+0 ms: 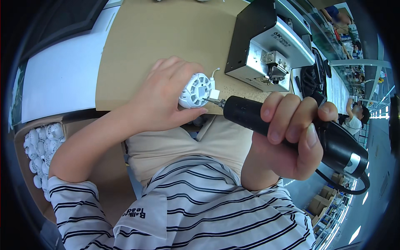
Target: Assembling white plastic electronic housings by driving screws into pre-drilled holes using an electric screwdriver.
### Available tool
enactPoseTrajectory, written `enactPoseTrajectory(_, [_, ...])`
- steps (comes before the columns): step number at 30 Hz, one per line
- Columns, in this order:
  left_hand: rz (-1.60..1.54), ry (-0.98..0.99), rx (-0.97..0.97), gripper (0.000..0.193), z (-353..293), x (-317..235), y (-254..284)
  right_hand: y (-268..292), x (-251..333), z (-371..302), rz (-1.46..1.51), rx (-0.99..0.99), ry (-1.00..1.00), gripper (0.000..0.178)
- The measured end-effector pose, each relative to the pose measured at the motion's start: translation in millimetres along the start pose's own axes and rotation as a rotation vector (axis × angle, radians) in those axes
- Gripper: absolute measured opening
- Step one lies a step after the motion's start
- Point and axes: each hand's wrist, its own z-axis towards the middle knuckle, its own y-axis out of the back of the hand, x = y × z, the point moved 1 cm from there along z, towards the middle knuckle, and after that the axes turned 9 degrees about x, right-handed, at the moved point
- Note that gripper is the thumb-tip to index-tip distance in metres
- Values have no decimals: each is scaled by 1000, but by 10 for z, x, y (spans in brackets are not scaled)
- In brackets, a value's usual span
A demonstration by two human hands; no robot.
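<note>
My left hand point(168, 93) is closed round a small white round housing point(196, 92) with slots arranged in a ring, held at the near edge of the brown work surface. A short white lead with a small plug point(216, 71) sticks out from its far side. In my right hand point(291, 129) is a black electric screwdriver point(246, 113), gripped round its body. Its thin metal bit points left and reaches the slotted face of the housing; whether the tip sits in a screw cannot be made out. A black cable runs from the tool's rear end.
A black and silver screw feeder point(262, 46) stands at the back right. At lower left, a cardboard box point(96, 154) contains many white round parts point(43, 146). A white sheet point(62, 75) lies on the left. Two other people are farther off at right.
</note>
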Motion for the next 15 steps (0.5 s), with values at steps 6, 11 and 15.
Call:
enactPoseTrajectory(6, [-12,16,-13,57,4,11,1,3,-34,8,16,-21,-11,33])
enactPoseTrajectory(11, [-7,42,-13,56,44,-60,27,-47,-47,-35,18,-130,11,30])
enactPoseTrajectory(15, [-1,8,0,56,34,-26,-32,194,-19,-43,149,27,114,34])
